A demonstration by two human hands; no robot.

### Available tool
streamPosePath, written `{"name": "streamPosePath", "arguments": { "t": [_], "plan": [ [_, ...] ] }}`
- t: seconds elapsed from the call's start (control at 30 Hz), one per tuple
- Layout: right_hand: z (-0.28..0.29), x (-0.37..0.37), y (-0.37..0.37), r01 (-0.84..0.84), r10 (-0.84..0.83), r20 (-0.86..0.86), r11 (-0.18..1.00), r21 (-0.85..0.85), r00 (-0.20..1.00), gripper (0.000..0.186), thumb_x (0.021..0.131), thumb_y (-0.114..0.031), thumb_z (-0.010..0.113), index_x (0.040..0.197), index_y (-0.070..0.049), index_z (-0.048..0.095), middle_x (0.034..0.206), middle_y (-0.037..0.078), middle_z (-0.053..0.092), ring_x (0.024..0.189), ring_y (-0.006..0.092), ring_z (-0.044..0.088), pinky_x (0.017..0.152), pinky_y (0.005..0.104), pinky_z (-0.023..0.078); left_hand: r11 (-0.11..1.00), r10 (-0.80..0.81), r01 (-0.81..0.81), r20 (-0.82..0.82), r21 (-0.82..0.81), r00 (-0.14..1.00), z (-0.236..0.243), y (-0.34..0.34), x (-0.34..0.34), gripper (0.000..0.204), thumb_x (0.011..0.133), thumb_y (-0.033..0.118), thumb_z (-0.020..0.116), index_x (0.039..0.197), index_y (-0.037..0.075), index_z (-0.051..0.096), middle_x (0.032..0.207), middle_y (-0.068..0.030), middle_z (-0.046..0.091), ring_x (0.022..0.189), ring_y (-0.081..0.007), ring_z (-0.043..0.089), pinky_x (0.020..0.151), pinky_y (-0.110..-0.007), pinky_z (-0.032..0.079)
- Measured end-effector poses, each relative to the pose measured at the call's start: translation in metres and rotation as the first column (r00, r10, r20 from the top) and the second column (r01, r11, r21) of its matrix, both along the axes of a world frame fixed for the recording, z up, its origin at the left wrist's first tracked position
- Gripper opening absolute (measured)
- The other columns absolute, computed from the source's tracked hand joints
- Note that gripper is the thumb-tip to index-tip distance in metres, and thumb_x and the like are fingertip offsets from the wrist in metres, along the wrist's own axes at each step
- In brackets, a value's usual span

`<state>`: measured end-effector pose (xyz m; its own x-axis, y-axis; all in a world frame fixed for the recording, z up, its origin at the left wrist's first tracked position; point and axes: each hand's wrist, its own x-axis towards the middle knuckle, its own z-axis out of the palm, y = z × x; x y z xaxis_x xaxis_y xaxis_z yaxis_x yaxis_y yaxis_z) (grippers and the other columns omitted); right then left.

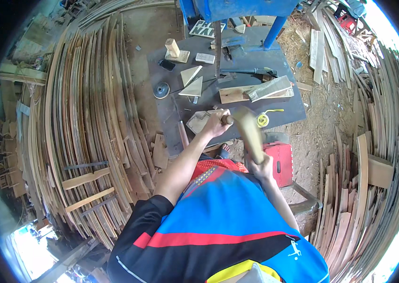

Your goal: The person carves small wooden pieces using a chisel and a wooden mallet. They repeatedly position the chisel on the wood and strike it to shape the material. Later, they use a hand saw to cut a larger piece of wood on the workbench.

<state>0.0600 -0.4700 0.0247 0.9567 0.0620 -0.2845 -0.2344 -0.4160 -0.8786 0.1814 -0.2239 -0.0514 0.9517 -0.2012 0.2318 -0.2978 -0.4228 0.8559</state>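
Head view: both hands clenched, one on a handle, one on a club

The left hand [216,124] is curled tight around a short wooden handle [228,119], its fingers wrapped with no gap showing; the handle's round end pokes out on the hand's right side. Whatever the handle belongs to is hidden by the fist, so its lower end cannot be told. The hand is over the near part of the dark table [171,113], just beside a pale slab [196,122] that it partly covers. Whether the two touch cannot be told.

The right hand [262,167] is closed around the near end of a wooden club [250,137], in front of the blue shirt [230,198]. The club slants up and leftward, its broad far end close to the handle; whether they meet cannot be made out. Blur softens the club's outline, and the grip's underside is out of sight.

Right of the club's far end lies a yellow tape measure [263,120], and beyond it two wood blocks [270,88] overlap. A red case [282,165] sits just right of the right hand. Below the table edge, one foot [225,150] shows only in part.
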Motion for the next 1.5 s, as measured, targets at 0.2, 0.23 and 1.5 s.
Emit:
{"name": "streamPosePath", "arguments": {
  "t": [0.2,0.23,1.5],
  "plan": [
    [0.034,0.005,0.003,-0.002,-0.002,0.18,1.0,0.022,0.984,0.031,0.08,-0.024,0.078,0.097,0.001,0.072,0.073,0.017,0.071,0.07,0.0204,0.074,0.065,0.0355,0.056,0.999,-0.041,0.041,-0.078,-0.002,0.996,-0.004,0.004,0.0,0.022,0.078,0.014,0.072,0.082,0.004,0.052,0.072,-0.0147,0.058,0.07,-0.0347,0.059,0.065,-0.044,0.045],
    [0.028,0.002,0.001,-0.037,0.031,0.224,0.999,0.022,0.974,0.03,0.08,-0.023,0.078,0.096,0.001,0.072,0.073,0.017,0.071,0.07,0.0207,0.074,0.065,0.0353,0.056,0.999,-0.04,0.042,-0.159,0.008,0.986,-0.001,0.003,-0.003,0.022,0.077,0.013,0.071,0.082,0.003,0.053,0.073,-0.0153,0.059,0.073,-0.0359,0.061,0.067,-0.044,0.047],
    [-0.011,0.002,-0.006,-0.106,0.081,0.244,0.99,0.092,0.966,0.022,0.082,-0.018,0.074,0.087,0.003,0.07,0.065,0.009,0.066,0.06,0.0109,0.061,0.057,0.0322,0.051,0.996,-0.084,0.082,-0.137,-0.016,0.987,0.0,0.02,-0.005,0.018,0.075,0.006,0.069,0.084,0.005,0.054,0.075,-0.0136,0.06,0.073,-0.0325,0.061,0.067,-0.043,0.046]
  ]
}}
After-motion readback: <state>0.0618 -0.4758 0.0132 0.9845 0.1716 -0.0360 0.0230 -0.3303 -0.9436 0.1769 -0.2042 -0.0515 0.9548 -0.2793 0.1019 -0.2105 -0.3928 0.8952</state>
